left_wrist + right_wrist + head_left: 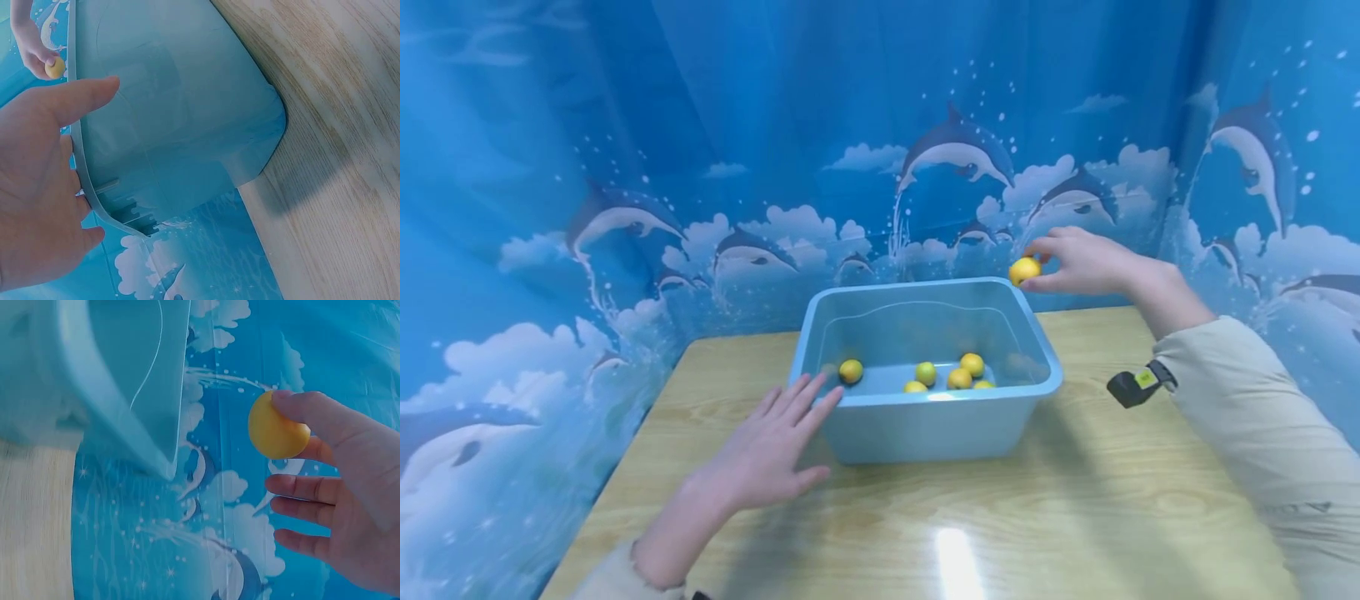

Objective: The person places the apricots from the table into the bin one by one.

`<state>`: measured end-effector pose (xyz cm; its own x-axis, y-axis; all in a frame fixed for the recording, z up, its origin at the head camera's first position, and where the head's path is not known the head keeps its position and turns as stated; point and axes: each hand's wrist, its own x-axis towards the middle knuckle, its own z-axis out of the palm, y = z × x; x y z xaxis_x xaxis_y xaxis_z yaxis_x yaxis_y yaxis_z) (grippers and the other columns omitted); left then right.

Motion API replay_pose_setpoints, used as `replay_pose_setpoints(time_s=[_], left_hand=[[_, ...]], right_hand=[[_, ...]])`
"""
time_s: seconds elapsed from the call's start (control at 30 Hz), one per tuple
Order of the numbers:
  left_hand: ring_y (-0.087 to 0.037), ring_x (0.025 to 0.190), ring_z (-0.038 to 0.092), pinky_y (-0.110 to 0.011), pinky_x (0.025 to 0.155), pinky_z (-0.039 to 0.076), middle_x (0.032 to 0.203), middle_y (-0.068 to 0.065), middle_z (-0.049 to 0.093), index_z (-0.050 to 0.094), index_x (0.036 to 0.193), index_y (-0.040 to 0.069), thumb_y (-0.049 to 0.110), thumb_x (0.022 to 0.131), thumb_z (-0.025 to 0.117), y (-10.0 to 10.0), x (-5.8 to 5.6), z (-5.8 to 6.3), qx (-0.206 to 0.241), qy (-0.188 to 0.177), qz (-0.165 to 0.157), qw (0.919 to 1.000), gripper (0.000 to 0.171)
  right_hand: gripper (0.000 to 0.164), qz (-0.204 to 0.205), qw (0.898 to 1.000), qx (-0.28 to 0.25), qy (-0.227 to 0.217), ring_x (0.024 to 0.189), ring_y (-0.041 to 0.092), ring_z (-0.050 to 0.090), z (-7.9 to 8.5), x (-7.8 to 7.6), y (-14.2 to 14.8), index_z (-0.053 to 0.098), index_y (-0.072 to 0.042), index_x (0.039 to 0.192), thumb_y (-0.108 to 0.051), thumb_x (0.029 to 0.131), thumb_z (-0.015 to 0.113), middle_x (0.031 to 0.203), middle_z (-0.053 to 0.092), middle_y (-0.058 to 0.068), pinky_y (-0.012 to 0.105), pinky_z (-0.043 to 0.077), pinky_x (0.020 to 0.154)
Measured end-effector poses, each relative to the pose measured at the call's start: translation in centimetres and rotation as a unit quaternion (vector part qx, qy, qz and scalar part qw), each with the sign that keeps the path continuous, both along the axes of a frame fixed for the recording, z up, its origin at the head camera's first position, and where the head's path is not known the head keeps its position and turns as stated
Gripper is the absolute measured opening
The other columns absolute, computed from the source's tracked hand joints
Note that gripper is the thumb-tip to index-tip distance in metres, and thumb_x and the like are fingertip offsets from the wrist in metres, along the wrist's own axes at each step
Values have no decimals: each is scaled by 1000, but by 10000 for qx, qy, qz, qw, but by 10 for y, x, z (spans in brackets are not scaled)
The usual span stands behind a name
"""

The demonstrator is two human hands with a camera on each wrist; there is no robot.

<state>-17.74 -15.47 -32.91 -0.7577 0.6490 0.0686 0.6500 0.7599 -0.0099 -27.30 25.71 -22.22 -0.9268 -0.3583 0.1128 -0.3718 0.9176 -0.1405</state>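
Note:
A small yellow fruit (pixel 275 428), perhaps a citrus, is pinched between the thumb and fingers of my right hand (pixel 1075 262). That hand is raised just above the far right corner of a light blue plastic bin (pixel 917 433). Several yellow and greenish fruits (pixel 959 378) lie on the bin's floor, one of them (pixel 851 371) apart near the left wall. My left hand (pixel 775 454) is spread with straight fingers by the bin's near left corner. In the left wrist view its thumb stands out beside the rim; whether it touches the rim I cannot tell.
The bin stands on a wood-grain table (pixel 880 525). Behind it and on both sides hangs a blue curtain (pixel 820 100) printed with dolphins and clouds. A black device (pixel 1135 386) is strapped at my right cuff.

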Motion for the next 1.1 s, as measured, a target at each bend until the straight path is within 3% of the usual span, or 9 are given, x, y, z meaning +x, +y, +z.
replay_pose_setpoints(time_s=[0.57, 0.9, 1.1], left_hand=[[-32, 140, 9, -53, 110, 12, 155, -8, 1, 10, 150, 17, 48, 83, 64, 2, -1, 0, 76, 15, -47, 10000, 92], [-31, 140, 7, -53, 110, 10, 155, -9, 1, 10, 150, 17, 48, 82, 64, 4, 0, 0, 86, -8, 4, 10000, 92], [-31, 140, 8, -54, 110, 12, 155, -8, 1, 9, 150, 18, 48, 83, 64, 4, 0, 1, 97, -4, -43, 9999, 92]], right_hand=[[47, 114, 9986, -311, -415, 103, 34, 50, -12, -30, -21, 55, -1, 122, -31, 87, 64, 114, 54, 18, 47, 47, 80], [55, -212, 9982, -146, -548, 106, 35, 48, -15, -34, -23, 50, -1, 128, -38, 88, 62, 119, 52, 21, 51, 45, 84], [58, -233, 9982, -161, -536, 112, 38, 46, -17, -28, -14, 49, -2, 129, -42, 89, 59, 124, 49, 23, 55, 44, 86]])
